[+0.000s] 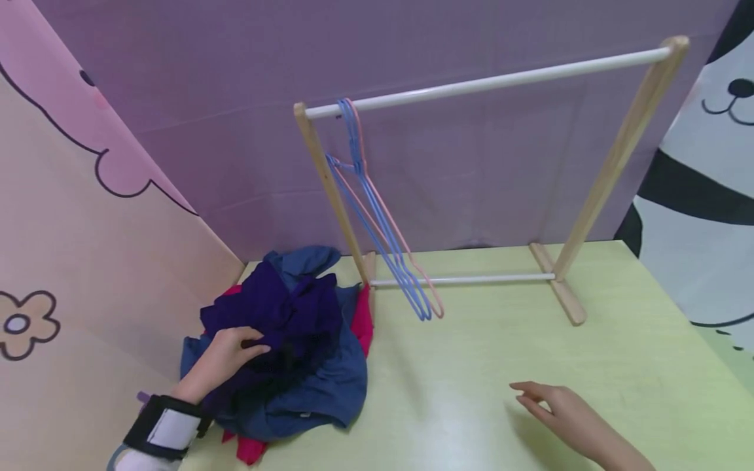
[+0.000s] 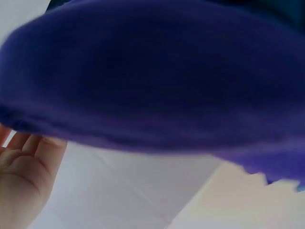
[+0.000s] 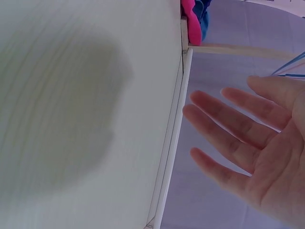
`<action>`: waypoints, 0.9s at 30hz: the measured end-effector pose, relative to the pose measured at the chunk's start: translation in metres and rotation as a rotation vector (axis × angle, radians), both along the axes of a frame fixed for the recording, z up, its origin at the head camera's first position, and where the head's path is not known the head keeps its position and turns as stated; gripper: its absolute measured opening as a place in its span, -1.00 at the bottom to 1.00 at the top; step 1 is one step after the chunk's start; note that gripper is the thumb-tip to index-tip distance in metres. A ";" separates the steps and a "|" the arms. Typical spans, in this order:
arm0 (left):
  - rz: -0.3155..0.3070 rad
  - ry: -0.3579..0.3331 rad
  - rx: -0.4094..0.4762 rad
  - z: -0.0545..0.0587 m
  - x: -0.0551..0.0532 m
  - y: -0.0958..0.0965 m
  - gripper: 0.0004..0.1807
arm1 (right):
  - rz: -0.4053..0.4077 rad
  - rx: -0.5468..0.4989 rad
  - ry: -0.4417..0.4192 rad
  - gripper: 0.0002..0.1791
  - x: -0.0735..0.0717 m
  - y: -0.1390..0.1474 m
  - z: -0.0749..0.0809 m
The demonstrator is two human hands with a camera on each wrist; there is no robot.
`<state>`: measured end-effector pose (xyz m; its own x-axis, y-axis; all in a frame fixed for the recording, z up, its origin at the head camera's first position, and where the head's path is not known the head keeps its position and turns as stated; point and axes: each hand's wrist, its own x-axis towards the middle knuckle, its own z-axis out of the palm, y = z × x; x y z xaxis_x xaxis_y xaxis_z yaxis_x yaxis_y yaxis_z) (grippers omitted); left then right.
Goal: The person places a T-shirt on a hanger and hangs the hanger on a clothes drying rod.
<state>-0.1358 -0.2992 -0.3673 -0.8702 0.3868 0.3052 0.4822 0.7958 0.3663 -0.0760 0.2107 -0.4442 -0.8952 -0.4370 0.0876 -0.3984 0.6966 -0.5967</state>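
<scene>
My left hand (image 1: 226,356) is at a heap of clothes on the left of the table, its thumb and fingers pinching a dark purple garment (image 1: 288,307). In the left wrist view that purple cloth (image 2: 157,81) fills most of the picture, blurred, and hides the fingertips. Below the purple garment lies a blue garment (image 1: 338,386), with a red one (image 1: 363,320) showing at the heap's edges. Over the table at the lower right, my right hand (image 1: 562,415) holds nothing. Its fingers are spread and loosely bent in the right wrist view.
A wooden rack with a white rail (image 1: 501,82) stands at the back of the table (image 1: 471,366). Several blue and pink hangers (image 1: 383,222) hang at its left end, close beside the heap. A purple backdrop (image 1: 471,176) is behind it, and a printed panel (image 1: 88,248) rises on the left.
</scene>
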 end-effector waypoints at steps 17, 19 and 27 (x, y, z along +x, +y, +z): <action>-0.171 0.088 -0.011 0.080 -0.025 0.054 -0.89 | 0.099 0.048 0.066 -0.75 -0.007 0.015 0.015; -0.172 0.090 -0.017 0.089 -0.027 0.060 -0.90 | 0.101 0.058 0.081 -0.77 -0.009 0.016 0.019; -0.222 0.100 0.001 0.129 -0.030 0.089 -0.89 | 0.134 0.068 0.134 -0.79 -0.021 0.015 0.046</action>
